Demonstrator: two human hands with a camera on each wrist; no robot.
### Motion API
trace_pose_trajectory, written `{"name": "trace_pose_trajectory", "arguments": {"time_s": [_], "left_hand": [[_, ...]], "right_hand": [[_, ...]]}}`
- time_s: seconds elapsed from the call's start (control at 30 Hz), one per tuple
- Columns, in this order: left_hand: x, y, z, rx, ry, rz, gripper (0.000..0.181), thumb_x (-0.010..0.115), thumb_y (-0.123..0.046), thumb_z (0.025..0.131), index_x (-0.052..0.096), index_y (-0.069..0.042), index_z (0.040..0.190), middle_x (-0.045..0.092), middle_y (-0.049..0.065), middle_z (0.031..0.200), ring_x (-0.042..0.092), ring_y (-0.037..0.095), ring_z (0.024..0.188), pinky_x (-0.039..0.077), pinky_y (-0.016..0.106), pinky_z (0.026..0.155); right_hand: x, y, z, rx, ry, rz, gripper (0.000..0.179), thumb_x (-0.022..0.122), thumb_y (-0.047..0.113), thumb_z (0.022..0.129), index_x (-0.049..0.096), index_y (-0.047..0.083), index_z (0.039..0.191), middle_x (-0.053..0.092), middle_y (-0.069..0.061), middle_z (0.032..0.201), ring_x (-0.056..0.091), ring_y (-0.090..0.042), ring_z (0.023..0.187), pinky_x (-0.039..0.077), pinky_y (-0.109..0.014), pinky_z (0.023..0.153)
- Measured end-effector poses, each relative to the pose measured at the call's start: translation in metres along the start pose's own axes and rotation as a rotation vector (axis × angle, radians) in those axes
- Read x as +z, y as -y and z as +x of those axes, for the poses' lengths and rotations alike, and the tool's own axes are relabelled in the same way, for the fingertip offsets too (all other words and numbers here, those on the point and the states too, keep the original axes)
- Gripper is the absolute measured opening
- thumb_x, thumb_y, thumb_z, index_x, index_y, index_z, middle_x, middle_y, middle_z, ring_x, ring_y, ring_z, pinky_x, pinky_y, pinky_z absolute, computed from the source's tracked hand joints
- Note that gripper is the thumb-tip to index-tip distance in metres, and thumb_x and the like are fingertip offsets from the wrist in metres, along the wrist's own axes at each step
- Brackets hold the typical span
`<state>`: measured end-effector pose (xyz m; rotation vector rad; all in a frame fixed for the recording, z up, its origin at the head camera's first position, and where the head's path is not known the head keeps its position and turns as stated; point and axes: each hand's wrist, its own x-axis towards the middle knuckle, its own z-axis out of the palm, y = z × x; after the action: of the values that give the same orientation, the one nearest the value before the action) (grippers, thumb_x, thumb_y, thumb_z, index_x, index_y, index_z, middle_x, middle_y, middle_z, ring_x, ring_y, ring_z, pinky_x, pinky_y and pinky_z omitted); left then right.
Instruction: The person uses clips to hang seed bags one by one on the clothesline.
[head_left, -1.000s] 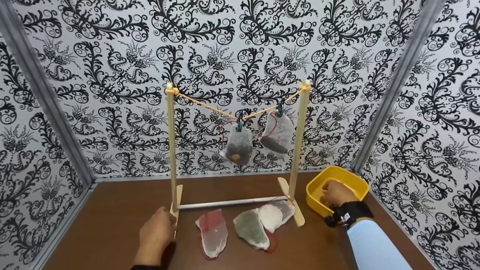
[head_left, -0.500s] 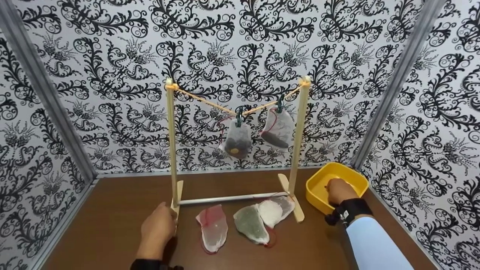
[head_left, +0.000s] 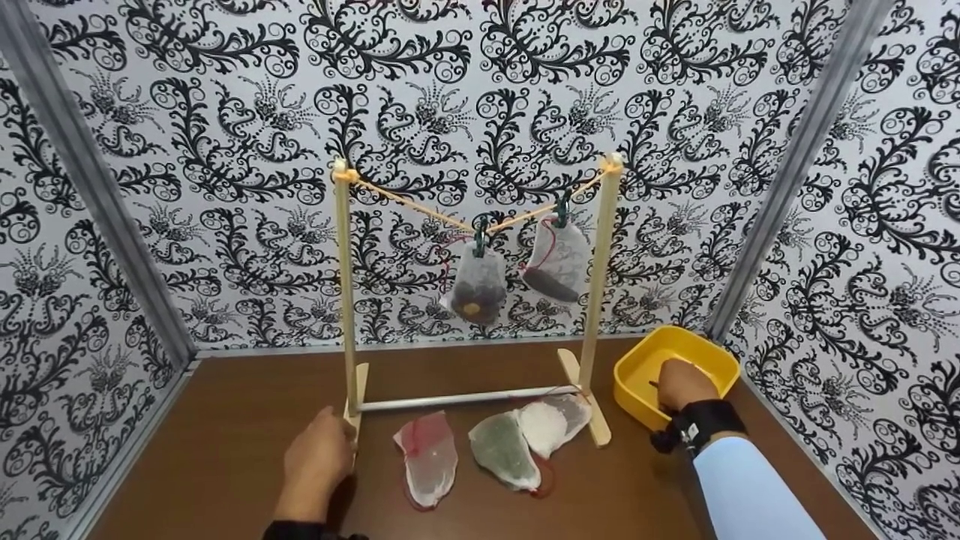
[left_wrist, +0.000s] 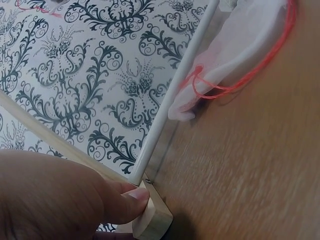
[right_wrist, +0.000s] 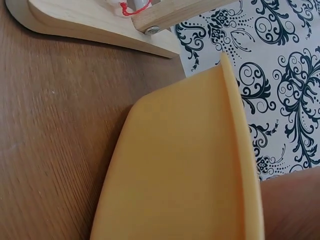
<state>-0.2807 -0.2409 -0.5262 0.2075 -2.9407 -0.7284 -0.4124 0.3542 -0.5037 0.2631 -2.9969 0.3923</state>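
My left hand grips the left foot of a wooden stand, the thumb lying on top of it. Inside a yellow bin at the right is my right hand, its fingers curled, with the tip of what looks like a dark clip poking out. An orange cord sags between the stand's posts. From it hang two mesh bags, a middle one and a right one, each by a dark green clip. The right wrist view shows the bin's wall but hides the fingers.
Before the stand's white crossbar lie three filled mesh bags: a pink-topped one, a green one and a white one. Red drawstrings trail from them. Patterned walls enclose the brown table.
My right hand has shifted slightly right inside the bin, and a dark tip now shows at its fingers. My left hand stays on the stand's foot. The head view has tilted a little.
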Motion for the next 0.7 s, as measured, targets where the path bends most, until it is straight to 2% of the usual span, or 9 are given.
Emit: {"name": "trace_pose_trajectory", "arguments": {"time_s": [0.1, 0.27, 0.5, 0.7], "left_hand": [[0.001, 0.001, 0.001, -0.001, 0.008, 0.003, 0.026, 0.077, -0.005, 0.097, 0.086, -0.008, 0.121, 0.056, 0.034, 0.164, 0.068, 0.061, 0.133, 0.060, 0.073, 0.106], [0.002, 0.002, 0.002, 0.007, 0.002, 0.007, 0.023, 0.077, -0.006, 0.098, 0.087, -0.009, 0.119, 0.056, 0.035, 0.163, 0.068, 0.060, 0.133, 0.061, 0.073, 0.103], [0.005, 0.001, -0.002, 0.058, -0.059, 0.025, 0.013, 0.083, -0.008, 0.096, 0.087, -0.011, 0.109, 0.061, 0.036, 0.158, 0.072, 0.059, 0.126, 0.063, 0.071, 0.100], [0.004, 0.001, -0.004, 0.054, -0.042, 0.034, 0.014, 0.082, -0.008, 0.097, 0.087, -0.010, 0.110, 0.058, 0.038, 0.159, 0.071, 0.060, 0.127, 0.062, 0.072, 0.099]], "right_hand": [[0.003, -0.001, 0.002, 0.035, -0.002, 0.013, 0.025, 0.074, -0.004, 0.074, 0.057, 0.013, 0.066, 0.057, -0.004, 0.065, 0.050, -0.022, 0.058, 0.035, -0.031, 0.050], [0.000, 0.000, 0.001, 0.094, 0.006, 0.121, 0.021, 0.071, -0.006, 0.070, 0.059, 0.012, 0.073, 0.055, -0.004, 0.068, 0.052, -0.023, 0.059, 0.040, -0.030, 0.048], [-0.008, 0.001, 0.000, 0.109, 0.025, 0.160, 0.018, 0.066, -0.004, 0.078, 0.058, 0.011, 0.071, 0.048, -0.001, 0.065, 0.049, -0.021, 0.057, 0.039, -0.031, 0.053], [-0.012, 0.005, 0.003, 0.123, 0.057, 0.190, 0.015, 0.066, -0.004, 0.076, 0.060, 0.010, 0.076, 0.055, -0.003, 0.067, 0.056, -0.021, 0.057, 0.044, -0.030, 0.052]]}}
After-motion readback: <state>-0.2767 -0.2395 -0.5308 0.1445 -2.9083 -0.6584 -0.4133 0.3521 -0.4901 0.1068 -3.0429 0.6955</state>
